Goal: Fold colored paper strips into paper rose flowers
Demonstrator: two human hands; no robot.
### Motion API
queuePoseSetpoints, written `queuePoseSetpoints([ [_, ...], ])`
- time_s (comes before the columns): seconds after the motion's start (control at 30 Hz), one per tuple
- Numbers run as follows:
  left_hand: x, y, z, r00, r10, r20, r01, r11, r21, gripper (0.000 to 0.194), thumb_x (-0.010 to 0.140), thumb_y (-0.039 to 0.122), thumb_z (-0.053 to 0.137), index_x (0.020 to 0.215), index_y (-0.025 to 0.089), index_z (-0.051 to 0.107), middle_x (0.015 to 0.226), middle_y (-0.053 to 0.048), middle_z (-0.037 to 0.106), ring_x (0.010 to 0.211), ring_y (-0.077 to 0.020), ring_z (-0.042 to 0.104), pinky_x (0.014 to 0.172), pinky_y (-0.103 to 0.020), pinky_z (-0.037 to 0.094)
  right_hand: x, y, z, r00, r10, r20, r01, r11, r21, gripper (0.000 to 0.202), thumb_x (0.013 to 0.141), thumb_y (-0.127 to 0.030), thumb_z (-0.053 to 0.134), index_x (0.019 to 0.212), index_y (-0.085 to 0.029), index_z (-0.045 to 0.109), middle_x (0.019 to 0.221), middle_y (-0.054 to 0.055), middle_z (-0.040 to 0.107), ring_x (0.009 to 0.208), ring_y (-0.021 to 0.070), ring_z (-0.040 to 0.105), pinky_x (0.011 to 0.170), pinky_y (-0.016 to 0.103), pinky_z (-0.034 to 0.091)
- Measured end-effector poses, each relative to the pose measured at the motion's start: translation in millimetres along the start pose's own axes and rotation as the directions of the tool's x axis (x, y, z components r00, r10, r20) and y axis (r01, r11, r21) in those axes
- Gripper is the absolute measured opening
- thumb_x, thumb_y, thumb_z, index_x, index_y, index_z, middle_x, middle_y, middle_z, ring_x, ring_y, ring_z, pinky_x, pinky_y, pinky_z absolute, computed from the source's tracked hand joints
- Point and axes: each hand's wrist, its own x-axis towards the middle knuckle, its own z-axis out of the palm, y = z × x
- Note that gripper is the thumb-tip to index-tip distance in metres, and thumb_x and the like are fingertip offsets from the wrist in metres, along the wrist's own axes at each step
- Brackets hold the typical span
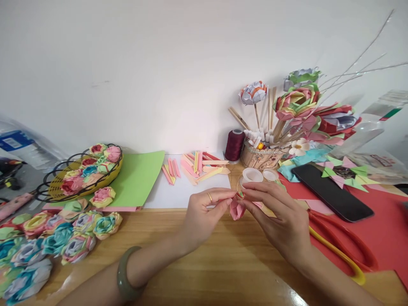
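Between my two hands, above the front of the table, is a small pink folded-paper flower (236, 209) with some green at its top. My left hand (207, 210) pinches it from the left, thumb and index finger together. From the right, my right hand (277, 216) grips the same flower, its fingers covering part of it. A thin thread seems to loop near the fingertips. Right behind the hands stand a small white cup (252, 175) and a smaller round lid or dish (270, 174). Folded pink and yellow paper strips (199, 165) lie on white paper (156, 197) beyond.
Finished paper flowers (60, 238) crowd the left, beside a yellow basket (59, 187) of more. At the right lie a black phone (331, 191) and red-and-yellow-handled scissors (347, 242) on red paper (382, 221). A maroon thread spool (234, 145) stands near a stick-sided flower holder (259, 156).
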Motion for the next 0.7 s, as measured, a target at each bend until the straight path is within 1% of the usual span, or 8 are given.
queuePoseSetpoints([
  [0.13,-0.3,-2.0,0.4,0.998,0.060,-0.004,-0.060,0.998,0.010,0.017,0.078,0.020,0.055,0.088,0.020,0.068,0.086,-0.005,0.070,0.082,-0.0160,0.064,0.080,-0.034,0.051,0.6,0.7,-0.3,1.000,-0.001,-0.001,0.001,0.999,-0.032,0.012,0.076,-0.016,0.061,0.085,-0.023,0.062,0.086,0.007,0.067,0.081,0.0206,0.062,0.071,0.037,0.049],
  [0.3,-0.5,-3.7,2.4,0.993,0.115,-0.037,-0.117,0.993,-0.036,0.014,0.075,0.017,0.057,0.086,0.018,0.067,0.087,-0.006,0.067,0.078,-0.0136,0.062,0.070,-0.029,0.053,1.3,1.5,-0.1,1.000,0.027,0.006,-0.027,0.999,-0.024,0.006,0.075,-0.017,0.063,0.077,-0.022,0.060,0.083,0.006,0.066,0.080,0.0202,0.061,0.071,0.035,0.048],
  [0.37,0.3,-2.8,1.8,0.996,0.084,-0.035,-0.086,0.995,-0.054,0.011,0.073,0.018,0.060,0.082,0.017,0.066,0.083,-0.005,0.064,0.075,-0.0129,0.061,0.064,-0.026,0.053,2.7,1.3,-1.0,0.998,0.057,0.037,-0.057,0.998,0.020,0.005,0.075,-0.018,0.063,0.075,-0.022,0.059,0.079,0.006,0.065,0.077,0.0196,0.060,0.067,0.033,0.047],
  [0.43,2.9,-0.3,-1.0,1.000,0.020,0.012,-0.019,0.996,-0.084,0.008,0.072,0.020,0.061,0.079,0.016,0.063,0.078,-0.004,0.062,0.068,-0.0116,0.059,0.057,-0.024,0.051,4.6,0.7,-2.6,0.989,0.098,0.114,-0.110,0.989,0.103,0.006,0.077,-0.021,0.061,0.072,-0.022,0.056,0.075,0.004,0.062,0.074,0.0183,0.058,0.063,0.031,0.046],
  [0.5,7.2,3.5,-6.2,0.994,-0.037,0.100,0.047,0.994,-0.099,0.008,0.072,0.022,0.062,0.075,0.015,0.060,0.075,-0.003,0.059,0.065,-0.0110,0.057,0.056,-0.023,0.049,6.3,-0.2,-4.3,0.961,0.155,0.228,-0.203,0.959,0.200,0.010,0.079,-0.025,0.057,0.070,-0.022,0.053,0.071,0.003,0.059,0.069,0.0166,0.056,0.060,0.029,0.044],
  [0.57,12.4,7.8,-12.5,0.976,-0.088,0.201,0.103,0.992,-0.070,0.011,0.071,0.025,0.062,0.072,0.015,0.059,0.075,-0.003,0.057,0.073,-0.0122,0.055,0.056,-0.021,0.046,6.8,-1.3,-5.3,0.911,0.223,0.346,-0.330,0.899,0.289,0.015,0.081,-0.029,0.055,0.069,-0.021,0.051,0.068,0.001,0.057,0.065,0.0149,0.054,0.057,0.027,0.043],
  [0.63,16.9,11.2,-18.2,0.941,-0.168,0.293,0.196,0.978,-0.070,0.015,0.071,0.028,0.062,0.070,0.014,0.057,0.077,-0.003,0.055,0.069,-0.0108,0.053,0.056,-0.021,0.044,6.1,-2.5,-5.3,0.846,0.282,0.453,-0.470,0.796,0.383,0.018,0.082,-0.033,0.053,0.069,-0.021,0.050,0.065,0.000,0.055,0.061,0.0137,0.052,0.055,0.026,0.042],
  [0.7,19.7,12.2,-21.7,0.890,-0.258,0.377,0.314,0.945,-0.094,0.018,0.070,0.030,0.063,0.071,0.014,0.056,0.076,-0.002,0.056,0.065,-0.0094,0.053,0.057,-0.021,0.043,5.0,-3.4,-4.5,0.779,0.320,0.540,-0.591,0.663,0.460,0.019,0.082,-0.035,0.053,0.071,-0.020,0.050,0.062,-0.002,0.055,0.056,0.0126,0.052,0.052,0.026,0.042],
])
